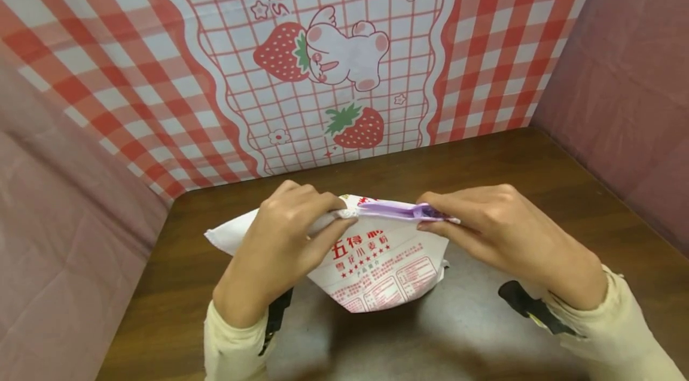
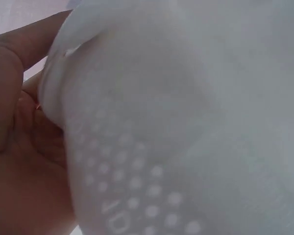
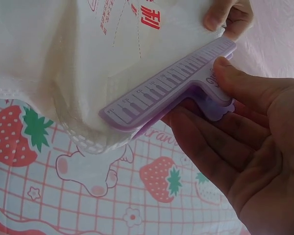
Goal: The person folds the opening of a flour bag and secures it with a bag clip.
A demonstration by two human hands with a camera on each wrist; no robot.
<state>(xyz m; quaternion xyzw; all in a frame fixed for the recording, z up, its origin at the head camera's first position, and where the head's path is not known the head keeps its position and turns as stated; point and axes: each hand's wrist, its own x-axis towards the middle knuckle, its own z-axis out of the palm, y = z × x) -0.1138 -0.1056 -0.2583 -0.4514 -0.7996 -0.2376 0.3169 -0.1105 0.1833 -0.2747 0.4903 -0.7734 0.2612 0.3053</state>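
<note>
A white flour bag with red printing hangs between both hands above the table, its top edge folded over. The left hand pinches that folded edge between thumb and fingers, and a white corner of the bag juts out beyond it. In the left wrist view, pale bag material fills most of the picture beside the hand. A purple bag clip with printed scale marks lies along the bag's top edge. The right hand grips this clip, thumb on one side and fingers on the other.
A brown wooden table lies beneath, with a grey surface nearer the person. Behind stands a strawberry-patterned checked cloth. Pink cloth hangs at the sides.
</note>
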